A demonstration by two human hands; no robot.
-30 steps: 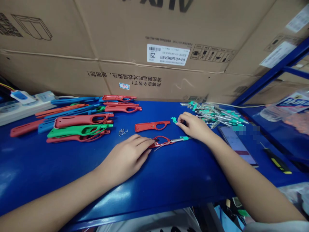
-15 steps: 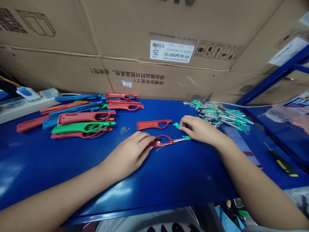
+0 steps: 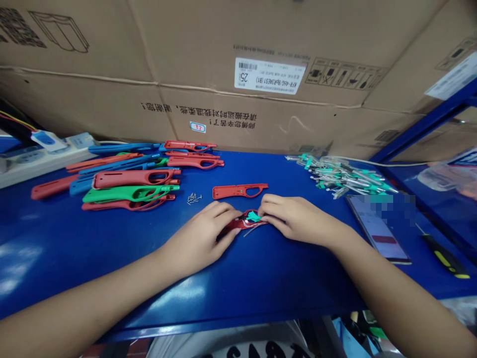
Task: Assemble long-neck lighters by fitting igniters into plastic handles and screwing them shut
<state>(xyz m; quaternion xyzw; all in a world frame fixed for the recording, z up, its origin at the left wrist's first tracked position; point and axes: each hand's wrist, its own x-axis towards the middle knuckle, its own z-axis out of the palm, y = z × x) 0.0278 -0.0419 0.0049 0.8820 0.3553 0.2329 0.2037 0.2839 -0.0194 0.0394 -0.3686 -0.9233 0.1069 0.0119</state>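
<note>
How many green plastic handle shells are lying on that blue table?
2, as far as shows. One green shell lies at the front of the pile on the left, between red ones. Another green piece peeks out further back among the blue shells. More may be hidden underneath.

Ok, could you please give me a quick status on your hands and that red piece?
Left hand pressing red plastic handle shell onto blue table. Right hand pinching small teal plastic part over it. Nothing obstructing.
</note>
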